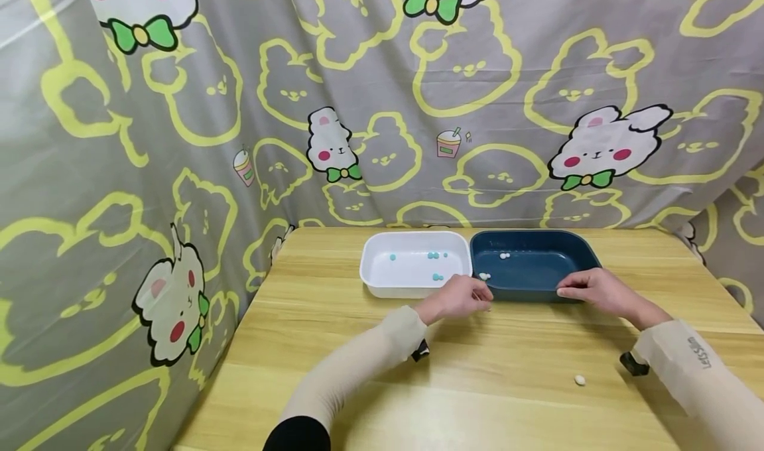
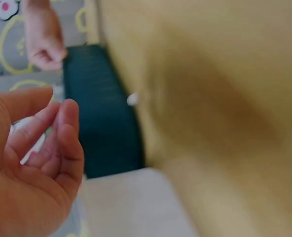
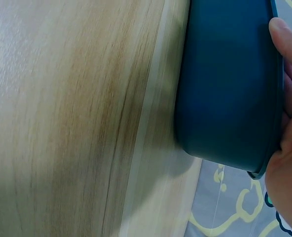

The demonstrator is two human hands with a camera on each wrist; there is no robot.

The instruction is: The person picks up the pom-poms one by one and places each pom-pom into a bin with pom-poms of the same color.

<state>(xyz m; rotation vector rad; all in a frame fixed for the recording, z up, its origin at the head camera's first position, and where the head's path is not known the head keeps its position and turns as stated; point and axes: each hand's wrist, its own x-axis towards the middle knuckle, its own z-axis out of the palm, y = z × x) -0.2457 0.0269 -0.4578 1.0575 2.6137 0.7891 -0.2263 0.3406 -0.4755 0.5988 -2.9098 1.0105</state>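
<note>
My right hand point(image 1: 599, 293) pinches the near right rim of a dark blue tray point(image 1: 537, 294); in the right wrist view its thumb point(image 3: 281, 30) lies on the rim, with the other fingers partly hidden behind. Loosely curled, my left hand point(image 1: 456, 297) hangs in front of where the two trays meet, with nothing held between thumb and fingers. A blurred small white piece point(image 2: 132, 99) shows beside the blue tray's front wall in the left wrist view. Inside the blue tray lie small white beads point(image 1: 505, 256) and, by its left end, more white beads point(image 1: 483, 276).
Left of the blue tray, against it, stands a white tray point(image 1: 373, 285) with several small turquoise beads point(image 1: 434, 256). One white bead point(image 1: 579, 380) lies on the wooden table point(image 1: 513, 398) near the right forearm. A patterned curtain point(image 1: 382, 93) hangs behind and left.
</note>
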